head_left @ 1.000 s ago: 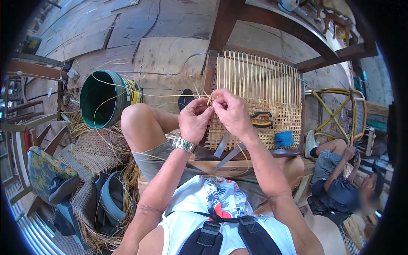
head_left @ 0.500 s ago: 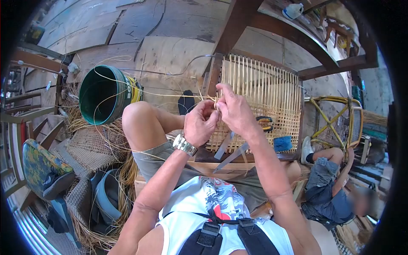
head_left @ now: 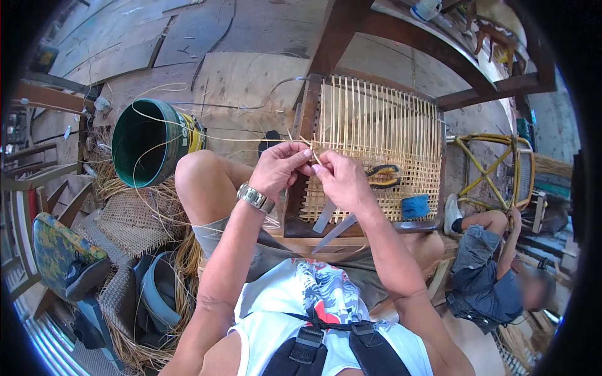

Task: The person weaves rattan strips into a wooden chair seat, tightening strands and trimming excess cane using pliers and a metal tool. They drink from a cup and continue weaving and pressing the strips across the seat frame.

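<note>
Both the left hand and right hand pinch a thin cane strand in narrowed fingers at the left edge of the woven chair seat, pliers lying on it.

Pale matt cane strands cross a dark wooden frame; the bucket is glossy green plastic.

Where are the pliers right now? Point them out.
In the head view, the pliers lie on the woven cane seat, just right of the right hand and above the blue roll.
</note>
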A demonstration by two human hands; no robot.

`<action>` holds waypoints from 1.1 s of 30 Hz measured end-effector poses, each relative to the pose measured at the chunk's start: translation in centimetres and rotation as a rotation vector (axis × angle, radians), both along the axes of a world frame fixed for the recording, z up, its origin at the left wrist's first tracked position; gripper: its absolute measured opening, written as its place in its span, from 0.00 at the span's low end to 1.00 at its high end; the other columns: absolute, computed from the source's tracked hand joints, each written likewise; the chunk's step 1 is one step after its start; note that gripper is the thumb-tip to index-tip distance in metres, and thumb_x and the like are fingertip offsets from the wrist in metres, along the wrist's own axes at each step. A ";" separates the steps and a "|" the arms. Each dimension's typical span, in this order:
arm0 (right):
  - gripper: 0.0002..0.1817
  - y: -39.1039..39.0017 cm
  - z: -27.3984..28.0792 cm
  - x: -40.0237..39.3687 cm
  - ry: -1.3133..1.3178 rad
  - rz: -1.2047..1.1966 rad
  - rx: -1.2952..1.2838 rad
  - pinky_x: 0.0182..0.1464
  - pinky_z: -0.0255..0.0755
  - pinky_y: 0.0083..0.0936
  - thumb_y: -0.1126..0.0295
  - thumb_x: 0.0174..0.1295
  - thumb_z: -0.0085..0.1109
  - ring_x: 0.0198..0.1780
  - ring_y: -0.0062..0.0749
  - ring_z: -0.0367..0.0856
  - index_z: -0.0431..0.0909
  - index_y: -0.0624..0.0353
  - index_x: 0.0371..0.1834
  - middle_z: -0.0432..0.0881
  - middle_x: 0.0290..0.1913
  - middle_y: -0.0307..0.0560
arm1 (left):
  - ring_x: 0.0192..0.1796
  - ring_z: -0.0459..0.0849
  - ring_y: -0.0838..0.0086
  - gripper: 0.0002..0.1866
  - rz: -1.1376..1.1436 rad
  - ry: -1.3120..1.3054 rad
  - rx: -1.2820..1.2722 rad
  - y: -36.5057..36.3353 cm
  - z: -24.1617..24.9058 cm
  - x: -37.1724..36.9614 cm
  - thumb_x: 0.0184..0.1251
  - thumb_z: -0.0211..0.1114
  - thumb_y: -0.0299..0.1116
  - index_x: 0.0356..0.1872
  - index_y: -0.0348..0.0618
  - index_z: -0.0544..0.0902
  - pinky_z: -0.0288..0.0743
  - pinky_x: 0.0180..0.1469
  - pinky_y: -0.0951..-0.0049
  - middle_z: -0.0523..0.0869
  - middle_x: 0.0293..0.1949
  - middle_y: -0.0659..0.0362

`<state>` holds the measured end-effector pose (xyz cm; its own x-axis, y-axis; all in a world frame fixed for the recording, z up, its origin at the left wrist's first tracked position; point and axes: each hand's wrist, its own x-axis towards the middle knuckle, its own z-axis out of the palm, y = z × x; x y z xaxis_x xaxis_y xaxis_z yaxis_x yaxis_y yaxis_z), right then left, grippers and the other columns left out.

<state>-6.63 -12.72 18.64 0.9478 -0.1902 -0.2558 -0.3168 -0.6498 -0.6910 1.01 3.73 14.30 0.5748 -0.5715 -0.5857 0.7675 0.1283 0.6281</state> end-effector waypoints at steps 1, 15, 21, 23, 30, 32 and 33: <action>0.14 -0.3 -0.5 0.4 0.113 -0.023 0.108 0.42 0.79 0.42 0.66 0.70 0.60 0.36 0.50 0.86 0.78 0.66 0.50 0.86 0.33 0.56 | 0.26 0.84 0.86 0.07 -0.028 -0.009 0.006 0.1 0.2 0.3 0.72 0.69 0.32 0.45 0.43 0.85 0.64 0.20 0.87 0.89 0.31 0.65; 0.10 -0.8 -1.0 -1.0 0.374 -0.568 1.351 0.18 0.49 0.15 0.70 0.75 0.51 0.16 0.13 0.58 0.74 0.59 0.54 0.73 0.24 0.33 | 0.20 0.74 0.87 0.07 -0.103 -0.478 0.398 -0.5 -1.5 1.0 0.68 0.69 0.32 0.39 0.39 0.85 0.64 0.20 0.82 0.85 0.25 0.64; 0.10 1.6 -1.1 -3.2 0.272 -0.651 1.230 0.18 0.51 0.15 0.69 0.75 0.53 0.16 0.13 0.58 0.75 0.56 0.55 0.72 0.24 0.33 | 0.27 0.79 0.86 0.09 -0.155 -0.689 0.513 -0.3 -0.1 0.0 0.64 0.70 0.33 0.37 0.37 0.87 0.74 0.30 0.79 0.86 0.25 0.64; 0.09 1.8 -1.0 -3.4 0.195 -0.686 1.182 0.18 0.51 0.14 0.68 0.75 0.55 0.17 0.12 0.58 0.75 0.55 0.55 0.71 0.24 0.31 | 0.28 0.80 0.83 0.09 -0.156 -0.687 0.533 -0.4 0.4 -0.3 0.64 0.71 0.34 0.37 0.38 0.87 0.76 0.33 0.77 0.86 0.25 0.62; 0.11 1.6 -2.2 -4.8 0.107 -0.656 1.205 0.17 0.53 0.12 0.69 0.75 0.54 0.17 0.11 0.60 0.75 0.55 0.58 0.71 0.24 0.30 | 0.31 0.87 0.66 0.10 -0.068 -0.881 0.568 -1.0 0.5 -1.4 0.63 0.68 0.35 0.37 0.37 0.88 0.80 0.38 0.68 0.88 0.29 0.51; 0.14 1.5 -2.3 -5.3 0.157 -0.628 1.264 0.18 0.53 0.12 0.70 0.76 0.53 0.17 0.10 0.59 0.75 0.55 0.61 0.70 0.24 0.28 | 0.32 0.87 0.64 0.10 -0.126 -0.738 0.540 -0.8 1.1 -1.2 0.63 0.69 0.34 0.37 0.36 0.87 0.80 0.39 0.66 0.87 0.31 0.50; 0.14 1.2 -2.1 -5.3 0.153 -0.630 1.265 0.18 0.53 0.12 0.70 0.76 0.53 0.17 0.10 0.59 0.75 0.55 0.61 0.70 0.24 0.28 | 0.32 0.87 0.64 0.10 -0.129 -0.741 0.538 -0.8 1.1 -1.3 0.63 0.69 0.34 0.37 0.36 0.87 0.80 0.39 0.66 0.87 0.31 0.50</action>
<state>-11.97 -11.50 16.52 0.7397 -0.1330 -0.6596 -0.4399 0.6462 -0.6237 -0.31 2.94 15.40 0.8595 -0.4148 -0.2988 0.1336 -0.3820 0.9145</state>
